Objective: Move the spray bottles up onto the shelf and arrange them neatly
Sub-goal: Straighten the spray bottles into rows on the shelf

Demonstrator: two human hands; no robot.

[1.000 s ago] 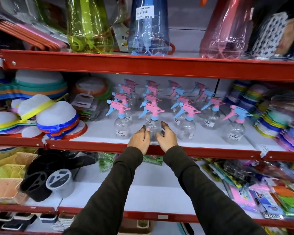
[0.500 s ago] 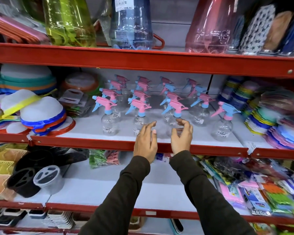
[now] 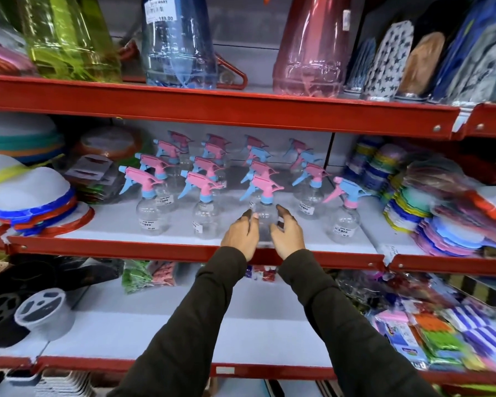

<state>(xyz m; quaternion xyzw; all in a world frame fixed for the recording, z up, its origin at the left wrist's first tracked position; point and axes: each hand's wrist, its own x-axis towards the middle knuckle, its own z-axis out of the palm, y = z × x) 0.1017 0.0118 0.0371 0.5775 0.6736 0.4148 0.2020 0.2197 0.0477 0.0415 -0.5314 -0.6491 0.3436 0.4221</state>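
Several clear spray bottles with pink and blue trigger heads stand in four rows on the middle shelf (image 3: 126,248). The front bottle of the third row (image 3: 265,214) sits between my two hands near the shelf's front edge. My left hand (image 3: 239,239) cups its left side and my right hand (image 3: 288,235) cups its right side, fingers curled against the clear body. One bottle with a blue head (image 3: 344,222) stands alone further right. The rear bottles are partly hidden by those in front.
Stacked white covers with coloured rims (image 3: 32,196) lie left of the bottles; coloured plastic stacks (image 3: 447,224) crowd the right. Large green, blue (image 3: 181,47) and pink bottles fill the shelf above. The lower shelf holds black baskets (image 3: 9,310) and packets (image 3: 441,333).
My left hand has shifted right from the second row's front bottle. Both hands now close around the third row's front bottle. The view has panned slightly.
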